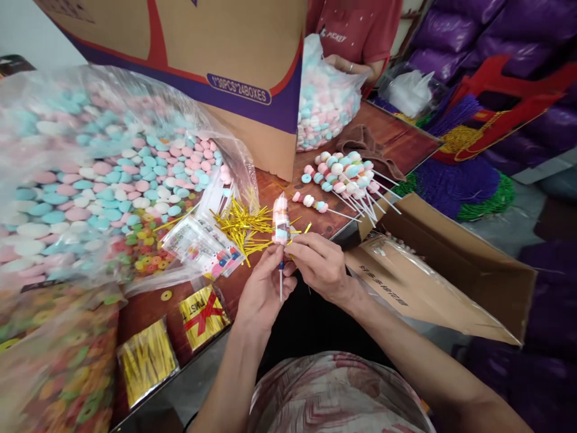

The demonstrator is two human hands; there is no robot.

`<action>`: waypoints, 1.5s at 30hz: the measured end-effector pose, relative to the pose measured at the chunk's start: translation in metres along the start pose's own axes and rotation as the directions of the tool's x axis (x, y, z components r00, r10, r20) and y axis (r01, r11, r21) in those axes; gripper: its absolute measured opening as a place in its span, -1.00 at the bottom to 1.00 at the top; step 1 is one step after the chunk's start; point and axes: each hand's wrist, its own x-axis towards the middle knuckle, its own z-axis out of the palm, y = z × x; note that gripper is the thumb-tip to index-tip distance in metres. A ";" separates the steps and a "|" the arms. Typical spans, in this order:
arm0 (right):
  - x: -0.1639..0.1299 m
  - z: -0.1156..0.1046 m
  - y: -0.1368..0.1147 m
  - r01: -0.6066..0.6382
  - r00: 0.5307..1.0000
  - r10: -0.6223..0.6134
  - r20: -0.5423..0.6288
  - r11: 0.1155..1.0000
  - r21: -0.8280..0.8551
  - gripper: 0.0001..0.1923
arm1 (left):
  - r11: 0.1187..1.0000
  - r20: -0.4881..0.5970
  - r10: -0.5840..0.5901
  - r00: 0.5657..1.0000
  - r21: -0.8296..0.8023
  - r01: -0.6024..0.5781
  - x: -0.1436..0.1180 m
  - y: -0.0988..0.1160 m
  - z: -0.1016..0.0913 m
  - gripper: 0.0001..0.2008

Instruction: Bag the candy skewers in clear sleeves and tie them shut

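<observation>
At the table's [169, 310] near edge, the left hand [259, 288] grips the white stick of an upright, clear-wrapped candy skewer [280, 219]; the right hand [322, 267] pinches a gold tie [308, 228] at its neck. Leftward along that edge, a clear bag [63, 361] holds translucent gummy rings beside flat packets [146, 361] of foil ties. Farther in, a crinkled plastic sack [243, 171] spills smooth pastel ovals [148, 174] near glossy sleeves [202, 243] and a spiky gold heap [243, 222]. Rightward, unwrapped skewers [347, 174] lie piled, sticks jutting over the edge toward an open carton [406, 288]. Beyond, a corrugated box [202, 36] partly hides another filled bag [331, 102], a co-worker's hand [340, 63] at its mouth.
</observation>
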 end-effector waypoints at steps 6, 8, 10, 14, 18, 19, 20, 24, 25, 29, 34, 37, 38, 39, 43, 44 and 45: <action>0.002 0.003 -0.020 -0.294 0.956 0.295 0.000 0.955 0.018 -0.81 | 0.981 0.056 0.139 0.989 0.131 -0.145 0.005 -0.004 0.008 -0.84; 0.003 -0.004 -0.022 -0.361 0.932 0.362 0.011 0.924 0.129 -0.83 | 0.931 0.131 0.225 0.966 0.262 -0.253 0.003 0.000 0.011 -0.69; 0.006 -0.016 -0.023 -0.410 0.909 0.417 0.016 0.887 0.213 -0.84 | 0.866 0.189 0.295 0.937 0.362 -0.346 -0.001 0.002 0.013 -0.59; 0.012 -0.040 -0.027 -0.410 0.905 0.425 -0.001 0.876 0.252 -0.87 | 0.746 0.183 0.346 0.920 0.541 -0.388 -0.006 -0.006 0.015 -0.58; 0.007 -0.048 -0.036 -0.470 0.864 0.503 -0.003 0.809 0.355 -0.83 | 0.778 0.178 0.258 0.950 0.545 -0.313 0.000 -0.018 0.021 -0.68; 0.002 -0.048 -0.037 -0.522 0.826 0.564 0.019 0.751 0.404 -0.80 | 0.786 0.187 0.237 0.953 0.540 -0.301 0.002 -0.020 0.022 -0.72; -0.003 -0.048 -0.038 -0.582 0.775 0.630 0.059 0.673 0.456 -0.77 | 0.778 0.192 0.241 0.951 0.548 -0.308 0.005 -0.023 0.024 -0.75; -0.033 -0.046 -0.033 -0.756 0.547 0.799 0.250 0.343 0.557 -0.77 | 0.622 0.207 0.368 0.907 0.670 -0.405 0.018 -0.042 0.033 -0.79; -0.041 -0.047 -0.030 -0.759 0.503 0.829 0.246 0.288 0.584 -0.76 | 0.572 0.254 0.353 0.900 0.703 -0.423 0.021 -0.047 0.036 -0.81; -0.063 -0.069 0.004 -0.659 0.326 0.944 0.058 0.183 0.730 -0.77 | 0.226 0.535 0.283 0.796 0.769 -0.598 0.047 -0.046 0.062 -0.80; -0.062 -0.115 0.053 -0.584 0.192 0.968 -0.160 0.244 0.774 -0.66 | -0.229 0.553 0.554 0.622 0.820 -0.525 0.111 0.003 0.100 -0.75; -0.050 -0.107 0.055 -0.716 0.433 0.875 -0.218 0.481 0.507 -0.79 | -0.457 0.478 0.557 0.679 0.859 -0.230 0.148 0.023 0.112 -0.73; -0.044 -0.097 0.052 -0.722 0.558 0.808 -0.187 0.584 0.371 -0.83 | -0.504 0.458 0.549 0.699 0.849 -0.161 0.156 0.026 0.114 -0.72; -0.038 -0.086 0.049 -0.682 0.683 0.718 -0.134 0.693 0.237 -0.85 | -0.543 0.451 0.540 0.710 0.832 -0.115 0.162 0.026 0.116 -0.71; -0.012 -0.038 0.052 -0.453 0.884 0.468 -0.017 0.847 -0.277 -0.71 | -0.622 0.461 0.499 0.734 0.780 -0.067 0.172 0.019 0.114 -0.68; -0.007 -0.029 0.057 -0.437 0.882 0.470 -0.008 0.813 -0.385 -0.69 | -0.628 0.462 0.492 0.738 0.775 -0.067 0.172 0.017 0.112 -0.68; -0.004 -0.022 0.063 -0.425 0.876 0.482 -0.002 0.771 -0.474 -0.70 | -0.632 0.463 0.488 0.740 0.772 -0.067 0.172 0.015 0.111 -0.68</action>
